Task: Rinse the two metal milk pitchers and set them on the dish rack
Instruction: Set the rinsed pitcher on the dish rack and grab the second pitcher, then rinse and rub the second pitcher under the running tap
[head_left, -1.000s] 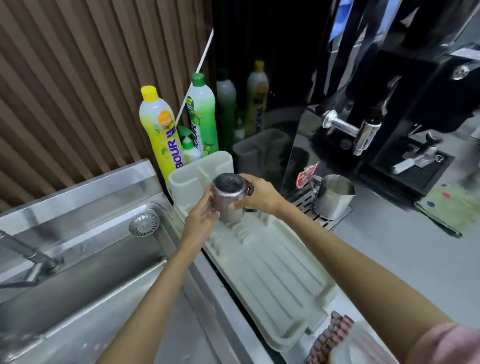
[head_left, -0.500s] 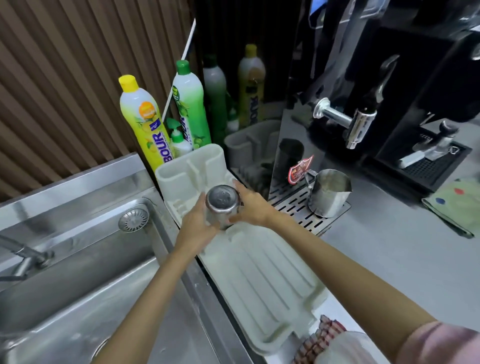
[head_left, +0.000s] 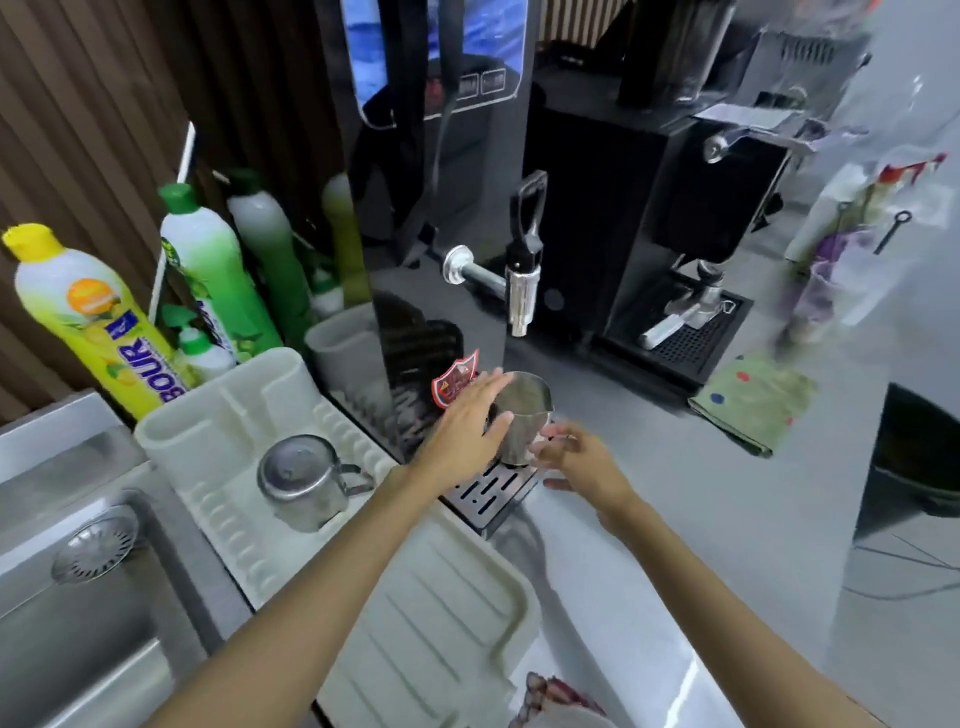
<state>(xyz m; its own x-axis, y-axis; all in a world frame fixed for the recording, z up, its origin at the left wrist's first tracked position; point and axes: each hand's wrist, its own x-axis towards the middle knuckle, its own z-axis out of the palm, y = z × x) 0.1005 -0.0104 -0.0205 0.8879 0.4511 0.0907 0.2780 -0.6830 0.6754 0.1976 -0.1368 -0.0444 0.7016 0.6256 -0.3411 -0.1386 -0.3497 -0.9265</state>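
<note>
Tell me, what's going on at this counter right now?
A person is washing up two metal milk pitchers. One pitcher already sits upside down on the white dish rack beside the sink. Both hands are now at the second pitcher, which stands upright on the slotted drip tray under the dispenser tap. The left hand is against its side and the right hand is open just beside it; neither has clearly closed around it yet.

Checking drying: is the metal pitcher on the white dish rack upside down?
Yes: the metal pitcher on the white dish rack shows its flat base upward.
</note>
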